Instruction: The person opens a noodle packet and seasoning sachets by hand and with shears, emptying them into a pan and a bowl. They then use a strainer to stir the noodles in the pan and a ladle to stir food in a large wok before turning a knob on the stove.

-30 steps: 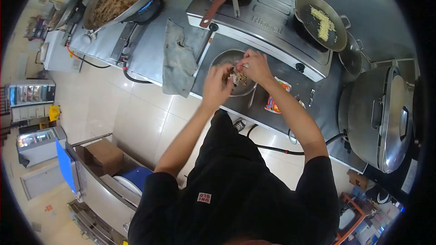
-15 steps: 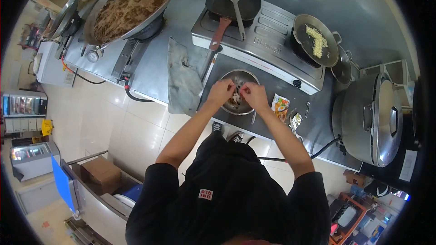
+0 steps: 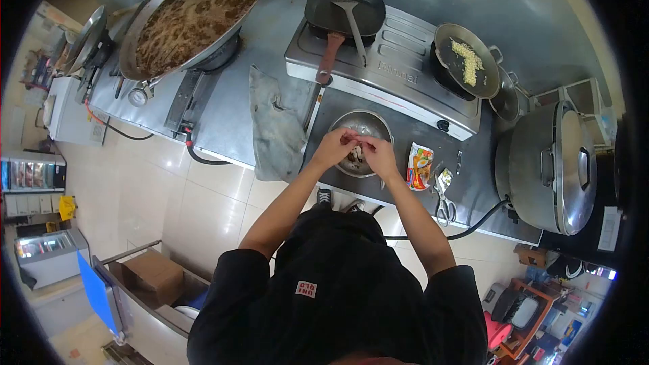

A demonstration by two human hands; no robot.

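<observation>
Your left hand and right hand meet fingertip to fingertip over steel bowl, pinching something small between them; too tiny to identify. Bowl sits on counter, just beside noodle packet, scissors near.

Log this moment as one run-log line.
left hand and right hand: pinching a small item together | over: steel bowl | right of it: noodle packet, scissors

You have two pans, one wok, one bowl, one cloth, one packet, one scissors.
</observation>
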